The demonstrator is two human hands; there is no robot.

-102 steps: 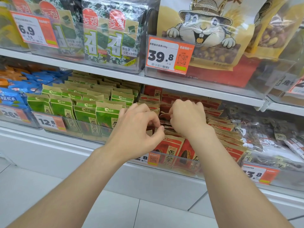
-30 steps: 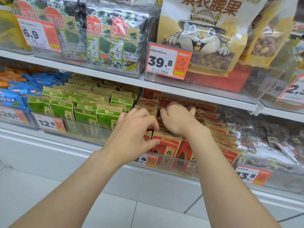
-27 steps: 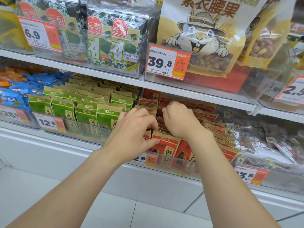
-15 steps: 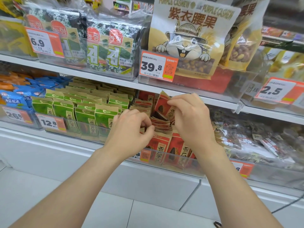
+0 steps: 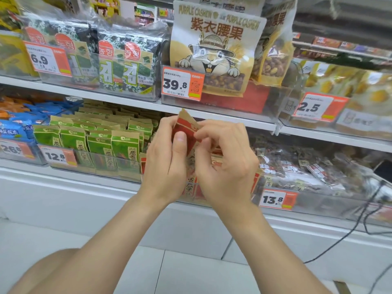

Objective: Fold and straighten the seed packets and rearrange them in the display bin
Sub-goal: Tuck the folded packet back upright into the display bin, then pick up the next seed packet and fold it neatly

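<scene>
I see one red seed packet held up in front of the shelf, above and clear of the display bin, its brown top edge tilted and poking out over the fingers. My left hand grips it from the left, thumb pressed flat on the red face and fingers curled behind. My right hand pinches the packet's right edge, fingers bent in towards the left thumb, so the two hands sit close together round the packet. The lower part of the packet is hidden behind the hands, so I cannot tell whether it is folded. Behind and below the hands, the other red packets stand in the clear bin, mostly covered by my wrists. A 13.8 price tag sits on the shelf front just right of them. To the left, green seed packets stand in upright rows behind a 12.8 tag, with blue packets further left. To the right lie clear bags of dark seeds. On the shelf above are seaweed packs, a purple cashew bag and a 39.8 tag. A black cable hangs down at the lower right.
</scene>
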